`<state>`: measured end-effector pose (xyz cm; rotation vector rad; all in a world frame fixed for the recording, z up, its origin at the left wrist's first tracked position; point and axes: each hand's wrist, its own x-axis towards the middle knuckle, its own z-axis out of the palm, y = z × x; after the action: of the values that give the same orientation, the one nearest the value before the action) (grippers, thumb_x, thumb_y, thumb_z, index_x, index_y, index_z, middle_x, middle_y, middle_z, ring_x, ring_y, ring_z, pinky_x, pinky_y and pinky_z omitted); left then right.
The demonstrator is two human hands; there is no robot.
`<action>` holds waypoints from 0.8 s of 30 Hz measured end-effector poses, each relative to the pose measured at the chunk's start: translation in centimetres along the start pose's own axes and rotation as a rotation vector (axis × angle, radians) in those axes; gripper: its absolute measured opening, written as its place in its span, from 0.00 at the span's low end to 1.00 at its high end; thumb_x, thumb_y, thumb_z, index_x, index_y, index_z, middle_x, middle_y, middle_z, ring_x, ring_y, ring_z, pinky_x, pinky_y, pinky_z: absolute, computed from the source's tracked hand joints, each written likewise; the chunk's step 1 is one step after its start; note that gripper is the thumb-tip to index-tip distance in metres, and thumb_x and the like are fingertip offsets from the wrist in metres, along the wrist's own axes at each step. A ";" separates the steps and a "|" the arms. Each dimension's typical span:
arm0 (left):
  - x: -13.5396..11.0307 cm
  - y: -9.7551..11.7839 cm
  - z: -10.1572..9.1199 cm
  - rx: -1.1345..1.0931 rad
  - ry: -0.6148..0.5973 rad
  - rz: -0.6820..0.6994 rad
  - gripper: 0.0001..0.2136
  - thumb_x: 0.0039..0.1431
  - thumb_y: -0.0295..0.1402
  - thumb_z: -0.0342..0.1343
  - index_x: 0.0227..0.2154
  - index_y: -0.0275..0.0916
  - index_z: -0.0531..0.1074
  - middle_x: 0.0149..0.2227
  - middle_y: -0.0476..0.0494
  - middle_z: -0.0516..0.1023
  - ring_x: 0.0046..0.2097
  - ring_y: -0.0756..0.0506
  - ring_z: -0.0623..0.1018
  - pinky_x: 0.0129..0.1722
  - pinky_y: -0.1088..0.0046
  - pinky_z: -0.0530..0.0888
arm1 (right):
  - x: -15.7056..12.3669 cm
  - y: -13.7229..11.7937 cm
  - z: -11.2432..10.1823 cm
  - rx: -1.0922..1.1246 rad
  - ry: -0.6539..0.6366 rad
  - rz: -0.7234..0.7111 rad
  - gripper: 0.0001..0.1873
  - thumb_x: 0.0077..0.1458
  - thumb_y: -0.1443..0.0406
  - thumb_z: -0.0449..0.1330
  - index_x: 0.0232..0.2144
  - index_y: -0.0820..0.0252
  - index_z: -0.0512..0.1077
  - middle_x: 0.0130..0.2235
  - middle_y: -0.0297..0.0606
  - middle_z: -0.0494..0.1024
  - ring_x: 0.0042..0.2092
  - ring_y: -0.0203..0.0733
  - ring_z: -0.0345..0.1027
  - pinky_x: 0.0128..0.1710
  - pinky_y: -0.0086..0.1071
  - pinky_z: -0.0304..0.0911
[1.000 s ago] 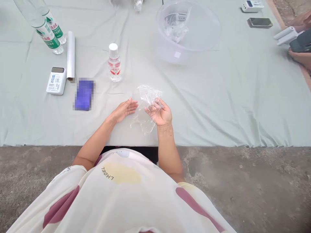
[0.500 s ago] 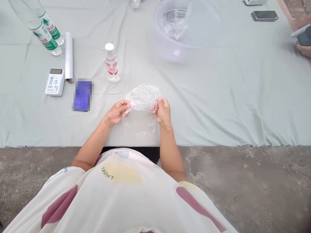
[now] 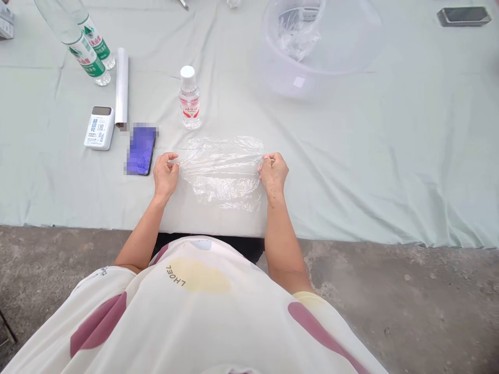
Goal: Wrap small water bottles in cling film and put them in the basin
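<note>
A thin, wrinkled piece of clear plastic film (image 3: 224,169) stretches sideways between my two hands, close above the cloth near the table's front edge. Its taut creases run from hand to hand, and looser folds spread above and below them. My left hand (image 3: 166,174) is closed at the film's left end, thumb and forefinger curled towards it. At the right end, my right hand (image 3: 275,170) pinches the film between thumb and fingers. Just beyond the film stands a small clear bottle (image 3: 189,104) with a white cap. A phone (image 3: 141,150) with a blurred purple screen lies left of my left hand.
Further left are a white power bank (image 3: 99,129), a whitish roll (image 3: 121,88) and two large water bottles (image 3: 86,59). A translucent basin (image 3: 268,78) holding crumpled plastic stands at the back. A dark phone-like device (image 3: 463,16) lies back right on the pale green cloth (image 3: 370,171).
My hands have moved apart, pulling the bunched film wide and flatter. The view has shifted slightly left, and the other person's hand at the right edge has gone out of view.
</note>
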<state>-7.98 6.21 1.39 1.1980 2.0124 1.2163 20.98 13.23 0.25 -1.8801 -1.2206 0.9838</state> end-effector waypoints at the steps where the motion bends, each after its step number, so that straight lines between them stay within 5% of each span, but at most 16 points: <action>1: -0.3 0.1 0.0 0.069 0.045 0.076 0.09 0.56 0.25 0.53 0.39 0.40 0.73 0.45 0.43 0.75 0.36 0.49 0.75 0.38 0.71 0.73 | 0.2 0.2 -0.2 -0.019 0.002 -0.003 0.08 0.64 0.61 0.49 0.33 0.54 0.64 0.25 0.29 0.72 0.21 0.36 0.62 0.27 0.34 0.63; 4: -0.9 0.6 0.1 0.199 0.029 0.196 0.12 0.61 0.27 0.51 0.47 0.40 0.71 0.51 0.39 0.74 0.42 0.46 0.76 0.43 0.69 0.74 | 0.7 0.7 -1.4 -0.101 0.093 -0.049 0.09 0.63 0.61 0.50 0.42 0.55 0.67 0.33 0.34 0.77 0.28 0.39 0.68 0.37 0.40 0.68; 8: -1.4 1.1 0.3 0.434 -0.082 0.106 0.14 0.62 0.40 0.57 0.47 0.39 0.72 0.52 0.34 0.73 0.52 0.37 0.73 0.54 0.56 0.70 | 0.3 0.5 -2.5 -0.235 0.325 -0.324 0.19 0.63 0.57 0.51 0.53 0.55 0.65 0.51 0.45 0.75 0.49 0.48 0.72 0.53 0.51 0.65; 10: -1.6 1.4 0.5 0.492 -0.123 0.061 0.15 0.60 0.46 0.60 0.39 0.38 0.74 0.49 0.33 0.73 0.54 0.33 0.71 0.57 0.51 0.66 | -0.9 -0.1 -1.9 -0.318 0.237 -0.509 0.21 0.65 0.55 0.47 0.55 0.55 0.66 0.56 0.47 0.72 0.58 0.52 0.66 0.59 0.54 0.60; 12: -1.9 1.8 0.9 0.415 -0.220 0.045 0.15 0.58 0.47 0.61 0.32 0.39 0.74 0.45 0.35 0.75 0.53 0.33 0.71 0.57 0.52 0.66 | -2.4 -0.8 -0.5 -0.445 0.017 -0.650 0.24 0.66 0.53 0.46 0.57 0.54 0.67 0.60 0.49 0.69 0.64 0.55 0.59 0.64 0.55 0.54; 16: -2.5 2.5 1.6 -0.102 -0.472 -0.051 0.14 0.59 0.45 0.60 0.27 0.40 0.70 0.40 0.42 0.78 0.48 0.42 0.76 0.52 0.62 0.70 | -4.1 -1.3 3.0 -0.678 -0.329 -0.730 0.34 0.62 0.44 0.51 0.65 0.47 0.62 0.70 0.46 0.56 0.71 0.62 0.44 0.66 0.62 0.43; 20: -2.8 2.9 1.7 -0.618 -0.658 -0.309 0.19 0.57 0.49 0.62 0.31 0.40 0.63 0.43 0.43 0.80 0.46 0.45 0.80 0.44 0.67 0.76 | -3.4 -1.1 4.3 -0.735 -0.363 -0.696 0.46 0.55 0.37 0.54 0.70 0.44 0.53 0.73 0.47 0.48 0.72 0.68 0.38 0.64 0.67 0.40; 24: -2.7 2.7 1.1 -0.530 -0.614 -0.428 0.18 0.57 0.47 0.62 0.33 0.41 0.61 0.41 0.43 0.79 0.39 0.44 0.83 0.26 0.76 0.74 | -2.4 -1.6 4.2 -0.773 -0.407 -0.674 0.52 0.51 0.36 0.59 0.71 0.46 0.51 0.74 0.47 0.44 0.73 0.69 0.34 0.65 0.69 0.36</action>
<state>-4.62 4.93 3.15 0.7056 1.2859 0.9272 16.07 12.11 0.14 -1.5696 -2.5361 0.5485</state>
